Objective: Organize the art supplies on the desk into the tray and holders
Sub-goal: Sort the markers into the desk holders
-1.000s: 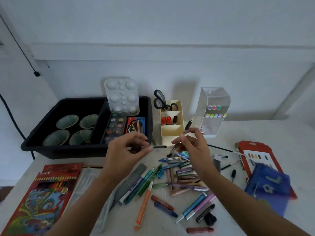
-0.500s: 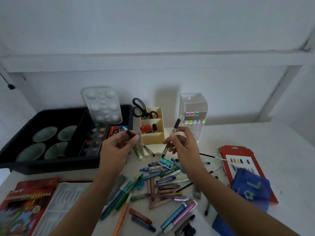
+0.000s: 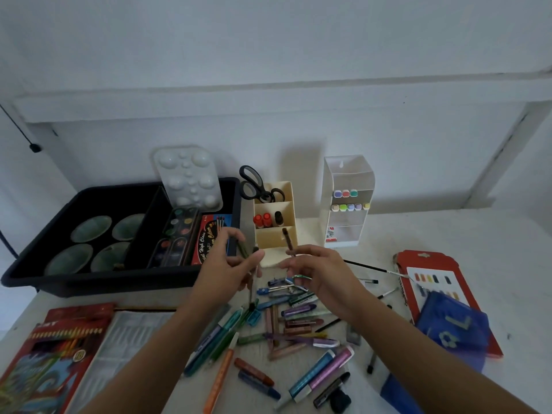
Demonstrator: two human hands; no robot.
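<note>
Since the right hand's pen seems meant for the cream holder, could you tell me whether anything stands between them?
Nothing visible does. The right hand holds the pen upright just in front of the cream holder; its front compartment looks empty. The left hand is off to the side.

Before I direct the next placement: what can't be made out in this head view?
- Item in left hand: motion-blurred, type unclear.
- Front slot of beige holder: contents hidden behind both hands.
- Colored pencil box: cut off by left and bottom edges.
- Right hand grip: fingers cover the pen's lower end.
</note>
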